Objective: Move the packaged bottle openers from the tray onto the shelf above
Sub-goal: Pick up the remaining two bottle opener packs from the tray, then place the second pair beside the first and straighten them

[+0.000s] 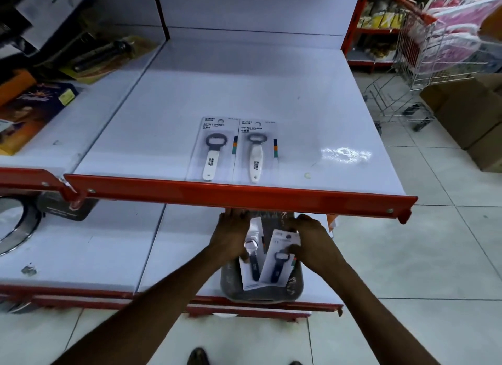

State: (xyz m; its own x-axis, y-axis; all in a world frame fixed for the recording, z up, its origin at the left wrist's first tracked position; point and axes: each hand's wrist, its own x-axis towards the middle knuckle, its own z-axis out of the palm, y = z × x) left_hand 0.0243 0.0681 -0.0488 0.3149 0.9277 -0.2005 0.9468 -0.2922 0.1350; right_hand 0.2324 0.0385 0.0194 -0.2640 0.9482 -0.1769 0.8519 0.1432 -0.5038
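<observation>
Two packaged bottle openers with white handles (212, 147) (256, 150) lie side by side near the front of the upper white shelf (312, 114). On the lower shelf sits a dark grey tray (233, 288) holding two packaged openers with dark handles. My left hand (231, 237) rests on the left package (254, 272). My right hand (312, 242) grips the top of the right package (277, 267), thumb on its card. The far end of the tray is hidden under the shelf's red front rail (244, 195).
Packaged goods lie on the shelf section to the left (35, 98). A round metal item (16, 223) sits on the lower left shelf. A wire shopping cart (423, 55) and cardboard boxes (467, 114) stand on the tiled floor to the right.
</observation>
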